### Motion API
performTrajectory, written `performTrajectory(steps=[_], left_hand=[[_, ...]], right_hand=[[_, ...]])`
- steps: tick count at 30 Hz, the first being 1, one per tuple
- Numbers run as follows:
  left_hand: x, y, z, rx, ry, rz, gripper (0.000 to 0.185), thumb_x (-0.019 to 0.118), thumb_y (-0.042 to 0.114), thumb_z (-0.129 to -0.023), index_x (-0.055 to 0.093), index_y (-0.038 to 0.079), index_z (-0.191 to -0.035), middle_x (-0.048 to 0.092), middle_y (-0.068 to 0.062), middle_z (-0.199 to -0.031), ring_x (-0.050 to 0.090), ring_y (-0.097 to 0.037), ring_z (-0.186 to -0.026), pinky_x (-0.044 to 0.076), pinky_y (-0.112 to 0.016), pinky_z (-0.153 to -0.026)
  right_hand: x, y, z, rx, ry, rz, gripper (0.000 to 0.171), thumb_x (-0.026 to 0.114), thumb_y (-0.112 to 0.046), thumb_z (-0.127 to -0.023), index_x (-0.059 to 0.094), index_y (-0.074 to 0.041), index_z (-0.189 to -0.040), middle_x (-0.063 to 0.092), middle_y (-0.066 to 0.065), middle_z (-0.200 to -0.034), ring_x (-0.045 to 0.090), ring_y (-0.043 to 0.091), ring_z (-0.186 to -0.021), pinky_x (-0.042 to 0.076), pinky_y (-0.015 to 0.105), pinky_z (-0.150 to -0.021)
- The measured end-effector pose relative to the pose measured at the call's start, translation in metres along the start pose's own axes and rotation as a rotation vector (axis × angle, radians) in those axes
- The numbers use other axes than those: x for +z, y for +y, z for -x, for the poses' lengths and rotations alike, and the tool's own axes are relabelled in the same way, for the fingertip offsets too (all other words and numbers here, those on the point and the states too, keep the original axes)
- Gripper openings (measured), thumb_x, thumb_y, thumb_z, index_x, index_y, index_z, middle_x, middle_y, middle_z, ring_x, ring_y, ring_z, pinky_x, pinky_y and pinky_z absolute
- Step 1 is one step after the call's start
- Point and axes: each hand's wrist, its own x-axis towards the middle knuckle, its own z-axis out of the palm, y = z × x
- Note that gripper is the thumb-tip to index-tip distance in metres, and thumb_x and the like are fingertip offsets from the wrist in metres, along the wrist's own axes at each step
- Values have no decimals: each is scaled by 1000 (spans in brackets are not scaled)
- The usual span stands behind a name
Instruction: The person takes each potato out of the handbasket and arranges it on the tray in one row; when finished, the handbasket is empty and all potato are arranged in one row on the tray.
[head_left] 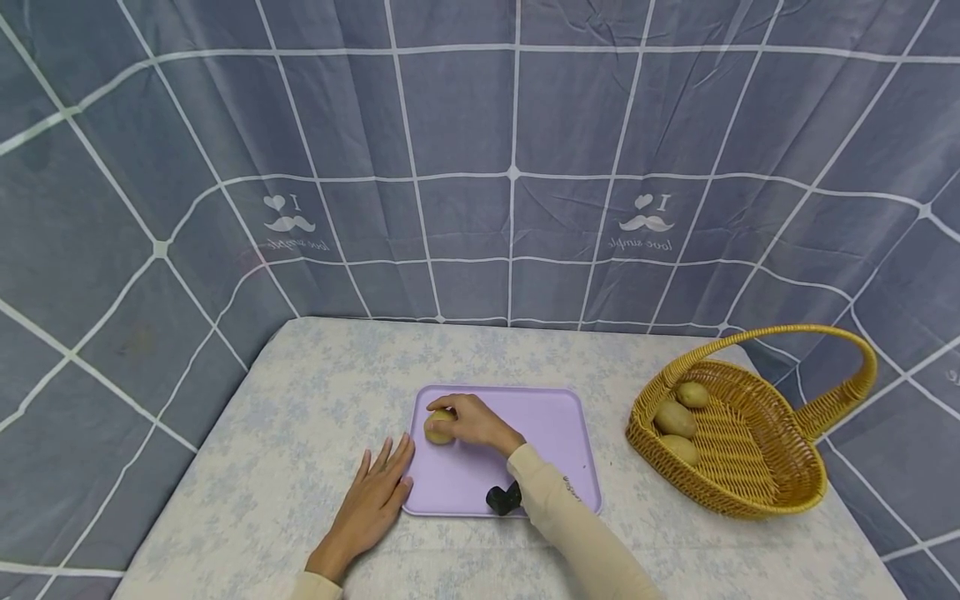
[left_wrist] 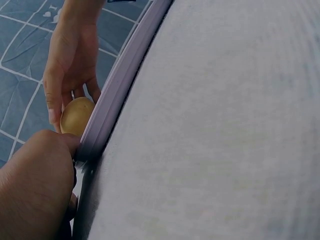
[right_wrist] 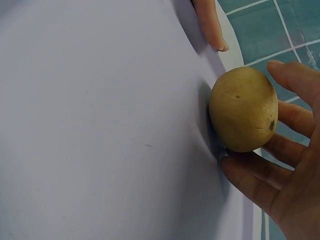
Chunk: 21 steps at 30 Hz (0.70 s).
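Note:
A yellow-brown potato point(head_left: 435, 434) sits on the left part of a lilac tray point(head_left: 540, 421). My right hand point(head_left: 474, 422) reaches across the tray and holds this potato, fingers and thumb curved around its sides. Up close in the right wrist view, the potato point(right_wrist: 243, 109) has a small dark spot. My left hand point(head_left: 373, 498) lies flat with spread fingers at the tray's left edge, the fingertips at its rim. In the left wrist view, part of the left hand point(left_wrist: 37, 182) shows beside the tray rim point(left_wrist: 117, 82).
A woven yellow basket point(head_left: 738, 454) with a tall handle stands to the right of the tray, with three potatoes point(head_left: 675, 418) along its left side. A pale floral cloth point(head_left: 337, 367) covers the table. Behind hangs a blue-grey checked curtain point(head_left: 465, 117). A black device point(head_left: 502, 500) is at the right wrist.

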Motion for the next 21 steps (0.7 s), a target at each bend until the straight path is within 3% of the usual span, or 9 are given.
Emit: performTrajectory(steps=[6, 11, 17, 21], left_hand=[[3, 1, -1, 17, 9, -7, 50, 38, 30, -95, 25, 14, -140, 24, 0, -145, 18, -29, -133, 2, -47, -108], [4, 2, -2, 10, 8, -20, 50, 39, 31, -94, 26, 16, -140, 22, 4, -145, 17, -25, -134, 2, -48, -108], [4, -1, -2, 19, 16, -39, 51, 39, 32, -94, 25, 15, -140, 22, 3, -145, 17, -27, -133, 3, -48, -107], [4, -3, -1, 21, 15, -55, 51, 38, 32, -95, 24, 15, -141, 23, 1, -145, 18, -29, -133, 3, -47, -107]], right_hand=[[-8, 7, 5, -11, 13, -34, 40, 57, -32, -85, 58, -7, -117, 60, 5, -113, 57, 14, -96, 47, 24, -80], [-37, 12, 26, 0, 114, -124, 40, 58, -33, -84, 57, -11, -118, 57, 5, -118, 57, 23, -100, 48, 30, -81], [-101, -12, 87, -12, 266, -233, 38, 59, -18, -85, 53, -5, -121, 54, 14, -121, 54, 32, -104, 48, 37, -84], [-135, -11, 132, -10, 350, -253, 40, 57, -16, -86, 49, -6, -125, 50, 14, -125, 50, 31, -110, 47, 31, -86]])
